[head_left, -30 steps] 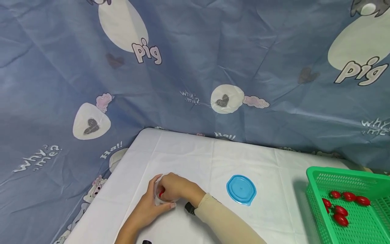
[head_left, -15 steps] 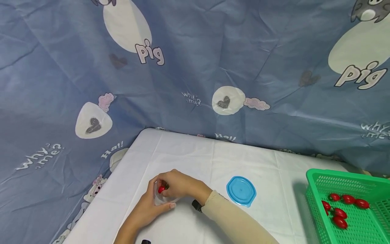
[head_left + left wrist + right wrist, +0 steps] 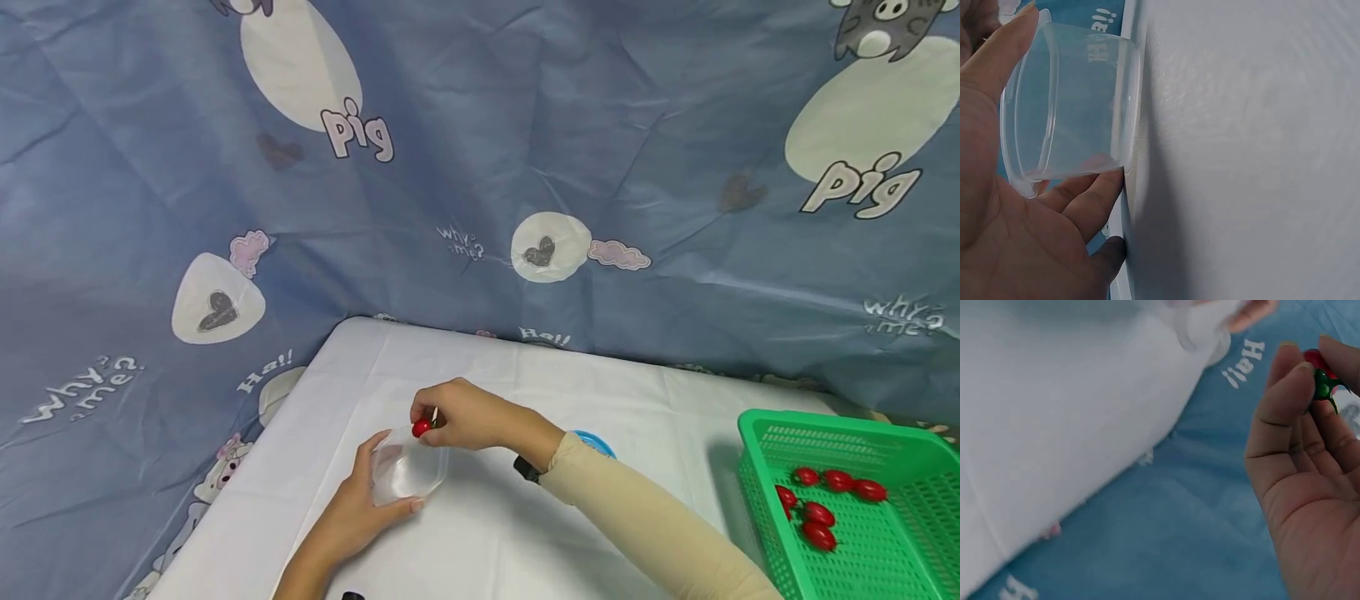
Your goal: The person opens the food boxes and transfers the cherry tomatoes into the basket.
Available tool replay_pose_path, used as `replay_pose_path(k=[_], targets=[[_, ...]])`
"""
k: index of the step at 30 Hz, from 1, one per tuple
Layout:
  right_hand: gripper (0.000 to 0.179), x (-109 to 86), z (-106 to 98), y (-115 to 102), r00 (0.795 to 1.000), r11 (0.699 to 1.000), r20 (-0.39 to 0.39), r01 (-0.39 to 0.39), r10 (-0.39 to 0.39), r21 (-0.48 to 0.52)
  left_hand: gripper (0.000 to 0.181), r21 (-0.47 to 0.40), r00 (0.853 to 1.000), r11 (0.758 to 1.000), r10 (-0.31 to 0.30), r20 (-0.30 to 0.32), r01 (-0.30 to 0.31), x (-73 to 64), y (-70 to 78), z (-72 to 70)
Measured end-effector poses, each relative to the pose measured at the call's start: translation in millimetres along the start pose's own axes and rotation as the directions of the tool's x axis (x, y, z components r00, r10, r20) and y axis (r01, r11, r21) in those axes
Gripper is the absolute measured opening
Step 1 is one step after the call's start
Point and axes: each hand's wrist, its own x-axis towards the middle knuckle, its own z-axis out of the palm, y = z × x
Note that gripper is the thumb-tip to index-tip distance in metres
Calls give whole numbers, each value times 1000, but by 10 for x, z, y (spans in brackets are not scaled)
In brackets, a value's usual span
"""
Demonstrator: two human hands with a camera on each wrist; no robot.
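Observation:
My left hand (image 3: pixel 358 497) holds a clear plastic container (image 3: pixel 408 477), thumb on the near side of its rim and fingers around the far side. In the left wrist view the container (image 3: pixel 1079 103) stands with its base against the white cloth, and no tomato shows inside. Just above the far right part of the rim, my right hand (image 3: pixel 476 417) pinches a red cherry tomato (image 3: pixel 422 428) between thumb and fingers. Its green stem end (image 3: pixel 1324 386) faces the right wrist camera.
A blue lid (image 3: pixel 597 442) lies on the white table (image 3: pixel 600 383), partly hidden behind the right forearm. At the right stands a green basket (image 3: pixel 761 492) with several red tomatoes (image 3: pixel 817 513). Behind the table hangs a blue patterned cloth (image 3: pixel 420 192).
My right hand has risen out of the container with the cherry tomato, moving up and to the right. The forearm now covers part of the lid. My left hand keeps its hold.

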Motion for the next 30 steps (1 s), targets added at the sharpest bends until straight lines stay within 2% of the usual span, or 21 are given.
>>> replay_pose_path(k=[7,15,19,24,28,30], targets=[[15,-221,-374,-91,1000,1000,-27,1,-1,26,112,-10,1000,1000,7,-9,-7,14,-26,-10],[17,-581,-610,-11,995,996,-85,-53,59,75,111,-15,1000,1000,9,-13,-10,8,-13,-12],[14,-887,-713,42,991,996,-114,-61,68,61,113,-18,1000,1000,7,-11,-7,3,-20,-4],[12,-1357,-853,194,980,989,-144,-131,140,70,115,-30,1000,1000,-3,-5,3,-3,-24,27],[13,-1742,-915,337,952,966,-185,-222,245,134,114,-27,1000,1000,-14,-11,14,-16,-16,33],[15,-1946,-916,390,931,950,-219,-258,293,177,114,-32,1000,999,-13,-11,13,-13,-19,35]])
